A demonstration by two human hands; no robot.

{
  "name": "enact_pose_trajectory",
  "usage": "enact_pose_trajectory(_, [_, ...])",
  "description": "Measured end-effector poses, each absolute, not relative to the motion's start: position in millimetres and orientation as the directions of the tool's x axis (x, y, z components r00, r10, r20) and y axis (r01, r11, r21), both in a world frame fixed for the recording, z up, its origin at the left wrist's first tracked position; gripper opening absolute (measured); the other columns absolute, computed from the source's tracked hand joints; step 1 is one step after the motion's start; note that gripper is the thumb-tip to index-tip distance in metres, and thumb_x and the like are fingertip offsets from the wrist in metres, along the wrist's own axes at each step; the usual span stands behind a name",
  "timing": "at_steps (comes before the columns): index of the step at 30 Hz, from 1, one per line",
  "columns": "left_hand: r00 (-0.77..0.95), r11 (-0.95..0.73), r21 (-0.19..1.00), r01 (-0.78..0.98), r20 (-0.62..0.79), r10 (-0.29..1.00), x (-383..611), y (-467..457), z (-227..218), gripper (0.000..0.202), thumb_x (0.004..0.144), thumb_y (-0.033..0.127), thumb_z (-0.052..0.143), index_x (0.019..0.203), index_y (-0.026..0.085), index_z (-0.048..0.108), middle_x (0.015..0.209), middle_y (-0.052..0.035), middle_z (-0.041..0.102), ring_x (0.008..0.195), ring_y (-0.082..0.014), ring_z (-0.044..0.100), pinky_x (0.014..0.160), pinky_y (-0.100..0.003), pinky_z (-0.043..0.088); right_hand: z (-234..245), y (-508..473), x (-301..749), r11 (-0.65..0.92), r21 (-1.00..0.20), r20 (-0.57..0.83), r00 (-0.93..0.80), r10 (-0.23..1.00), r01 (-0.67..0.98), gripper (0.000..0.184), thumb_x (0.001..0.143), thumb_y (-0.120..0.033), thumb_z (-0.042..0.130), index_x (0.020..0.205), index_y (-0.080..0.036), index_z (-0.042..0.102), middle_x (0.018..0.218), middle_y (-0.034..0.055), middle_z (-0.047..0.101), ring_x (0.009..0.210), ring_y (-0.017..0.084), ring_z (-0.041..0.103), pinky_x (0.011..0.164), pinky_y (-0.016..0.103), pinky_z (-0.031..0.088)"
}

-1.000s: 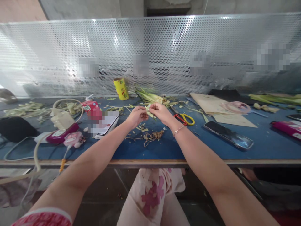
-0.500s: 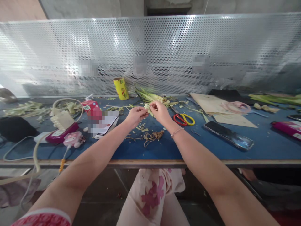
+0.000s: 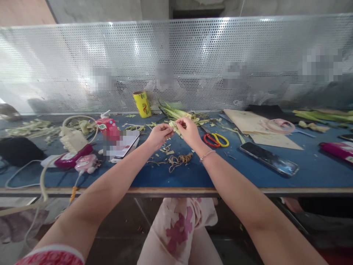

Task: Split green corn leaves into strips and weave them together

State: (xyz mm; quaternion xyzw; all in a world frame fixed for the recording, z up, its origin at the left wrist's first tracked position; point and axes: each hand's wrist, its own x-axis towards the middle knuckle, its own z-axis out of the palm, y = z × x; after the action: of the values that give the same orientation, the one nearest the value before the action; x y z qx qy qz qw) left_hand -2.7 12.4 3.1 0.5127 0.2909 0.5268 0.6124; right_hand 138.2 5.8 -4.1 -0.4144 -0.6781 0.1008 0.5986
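Between my two hands is a small pale-green piece of folded leaf strip (image 3: 173,124), held above the blue table. My left hand (image 3: 161,135) pinches its left side between thumb and fingers. On the other side my right hand (image 3: 188,129), with a bracelet at the wrist, pinches it too, and its fingers partly cover it. Just behind the hands lies a bundle of long green leaf strips (image 3: 179,113). Scissors (image 3: 216,140) with one red and one yellow handle rest to the right of my right hand. A tangle of brown twine (image 3: 180,160) lies nearer to me.
A yellow roll (image 3: 142,104) stands by the perforated metal screen (image 3: 190,48). To the left are a pink carton (image 3: 107,127), a phone (image 3: 127,144) and a power strip with cables (image 3: 73,156). Rightward lie another phone (image 3: 268,159), brown paper (image 3: 245,123) and more leaf strips (image 3: 317,116).
Both hands stay in nearly the same place, with small finger shifts on the leaf piece. The piece now appears slightly turned between the fingers.
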Motion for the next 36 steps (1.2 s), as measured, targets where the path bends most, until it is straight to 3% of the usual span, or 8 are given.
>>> enact_pose_trajectory(7, [0.229, -0.067, 0.921, -0.383, 0.165, 0.959, -3.2, 15.3, 0.9, 0.022, 0.067, 0.011, 0.073, 0.079, 0.013, 0.055, 0.063, 0.0014, 0.061, 0.059, -0.0067, 0.059, 0.071, -0.025, 0.050, -5.3, 10.4, 139.5, 0.631, -0.697, 0.685, 0.056, 0.726, 0.342, 0.011, 0.080, -0.031, 0.055, 0.077, -0.020, 0.057, 0.076, 0.0023, 0.062, 0.072, 0.014, 0.057, 0.069, 0.030, 0.048])
enact_pose_trajectory(16, [0.275, -0.090, 0.931, -0.354, 0.196, 0.941, -2.0, 9.1, 3.3, 0.020, 0.066, 0.022, 0.075, 0.076, 0.011, 0.062, 0.065, -0.0003, 0.063, 0.061, -0.0074, 0.058, 0.067, -0.023, 0.049, -8.6, 14.5, 139.0, 0.568, -0.790, 0.597, 0.076, 0.799, 0.231, 0.015, 0.076, -0.034, 0.061, 0.080, -0.019, 0.057, 0.072, -0.0004, 0.060, 0.067, 0.012, 0.056, 0.068, 0.029, 0.047])
enact_pose_trajectory(24, [0.227, -0.099, 0.953, -0.285, 0.167, 0.960, 1.2, 6.2, 3.6, 0.016, 0.070, 0.020, 0.072, 0.070, 0.011, 0.058, 0.060, 0.0007, 0.058, 0.057, -0.0077, 0.055, 0.064, -0.025, 0.048, -14.2, 19.2, 136.7, 0.546, -0.814, 0.571, 0.102, 0.815, 0.199, 0.022, 0.072, -0.036, 0.065, 0.083, -0.019, 0.056, 0.071, -0.0017, 0.058, 0.065, 0.011, 0.054, 0.067, 0.027, 0.047])
enact_pose_trajectory(30, [0.210, -0.087, 0.966, -0.244, 0.140, 0.968, 1.8, 7.1, 3.4, 0.015, 0.075, 0.020, 0.067, 0.071, 0.013, 0.054, 0.062, 0.0007, 0.058, 0.056, -0.0088, 0.057, 0.064, -0.028, 0.050, -21.0, 25.8, 135.5, 0.405, -0.912, 0.410, 0.108, 0.906, 0.066, 0.037, 0.081, -0.056, 0.048, 0.080, -0.020, 0.055, 0.072, 0.0012, 0.058, 0.065, 0.013, 0.057, 0.055, 0.025, 0.047])
enact_pose_trajectory(36, [0.281, -0.119, 0.974, -0.191, 0.171, 0.944, 0.1, 8.3, 1.1, 0.019, 0.074, 0.026, 0.069, 0.071, 0.015, 0.053, 0.063, 0.0016, 0.058, 0.057, -0.0091, 0.057, 0.063, -0.026, 0.050, -18.2, 21.9, 140.3, 0.365, -0.904, 0.384, 0.047, 0.922, 0.223, 0.048, 0.083, -0.064, 0.040, 0.064, -0.021, 0.049, 0.057, -0.0003, 0.052, 0.050, 0.013, 0.049, 0.048, 0.026, 0.039])
